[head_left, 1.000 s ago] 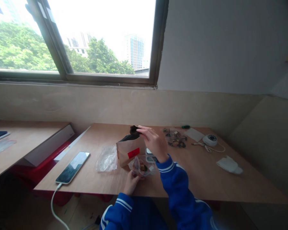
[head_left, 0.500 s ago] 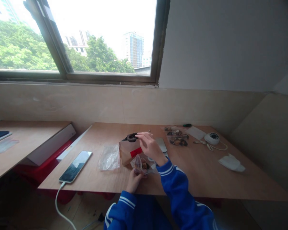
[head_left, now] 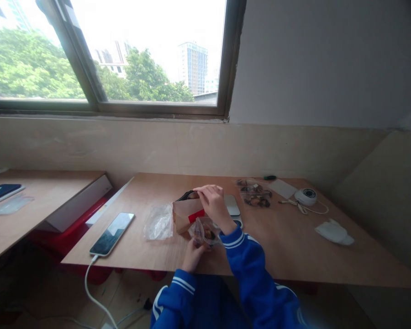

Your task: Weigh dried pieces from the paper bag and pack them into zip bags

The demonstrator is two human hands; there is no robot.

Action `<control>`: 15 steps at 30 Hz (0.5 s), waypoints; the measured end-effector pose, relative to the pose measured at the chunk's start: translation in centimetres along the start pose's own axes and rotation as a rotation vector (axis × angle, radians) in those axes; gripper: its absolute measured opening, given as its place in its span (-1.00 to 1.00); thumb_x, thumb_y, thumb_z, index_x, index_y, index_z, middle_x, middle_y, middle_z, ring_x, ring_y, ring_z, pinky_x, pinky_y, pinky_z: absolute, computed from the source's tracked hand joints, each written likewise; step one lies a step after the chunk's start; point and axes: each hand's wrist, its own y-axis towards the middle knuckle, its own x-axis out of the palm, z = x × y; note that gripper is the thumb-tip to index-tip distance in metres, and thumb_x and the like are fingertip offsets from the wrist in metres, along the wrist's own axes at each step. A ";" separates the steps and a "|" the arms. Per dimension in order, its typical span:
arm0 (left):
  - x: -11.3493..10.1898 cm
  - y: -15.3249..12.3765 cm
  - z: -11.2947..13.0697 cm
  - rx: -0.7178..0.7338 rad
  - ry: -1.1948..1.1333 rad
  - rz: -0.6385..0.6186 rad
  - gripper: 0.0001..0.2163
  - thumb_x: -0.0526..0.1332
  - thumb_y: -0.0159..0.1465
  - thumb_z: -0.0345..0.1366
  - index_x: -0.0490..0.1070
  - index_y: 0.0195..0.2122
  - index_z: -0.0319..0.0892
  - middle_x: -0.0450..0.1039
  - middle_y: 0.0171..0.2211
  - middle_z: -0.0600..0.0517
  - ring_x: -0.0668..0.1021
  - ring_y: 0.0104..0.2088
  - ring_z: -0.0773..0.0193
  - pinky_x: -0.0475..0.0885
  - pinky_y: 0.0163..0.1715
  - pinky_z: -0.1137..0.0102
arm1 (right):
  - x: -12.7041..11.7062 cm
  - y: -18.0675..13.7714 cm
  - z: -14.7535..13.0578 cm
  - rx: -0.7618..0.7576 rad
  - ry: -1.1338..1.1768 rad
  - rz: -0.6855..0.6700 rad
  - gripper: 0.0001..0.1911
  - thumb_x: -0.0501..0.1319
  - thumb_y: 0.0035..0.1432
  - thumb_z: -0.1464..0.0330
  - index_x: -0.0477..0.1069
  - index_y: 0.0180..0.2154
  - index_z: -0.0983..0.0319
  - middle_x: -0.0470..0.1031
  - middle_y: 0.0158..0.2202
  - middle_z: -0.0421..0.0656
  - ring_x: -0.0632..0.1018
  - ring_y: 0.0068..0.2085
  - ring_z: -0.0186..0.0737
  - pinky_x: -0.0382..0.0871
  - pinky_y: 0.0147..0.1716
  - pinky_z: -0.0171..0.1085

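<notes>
Currently the left hand (head_left: 193,256) clasps the near side of one pouch (head_left: 201,229), which sits just in front of one paper bag (head_left: 184,215). At that bag's mouth is the right hand (head_left: 215,206), fingers bent; whether they grip anything, I cannot tell. Nearby lie one clear bag (head_left: 158,222), one scale (head_left: 232,205).

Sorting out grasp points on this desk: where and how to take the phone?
The phone is probably best pinched across its long edges, from above its far end: it lies flat, screen up, and a white cable runs from its near end.
</notes>
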 end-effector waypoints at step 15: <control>0.3 -0.7 0.6 -0.055 0.034 0.005 -0.54 0.38 -0.11 -0.04 0.43 -0.26 -0.24 0.53 -0.34 -0.06 0.58 -0.30 0.06 0.51 -0.31 0.21 | 1.2 -9.3 5.3 0.393 0.366 -0.365 -0.78 0.06 0.07 0.57 0.41 -0.30 0.23 0.51 -0.28 -0.14 0.52 -0.27 -0.21 0.37 -0.25 -0.23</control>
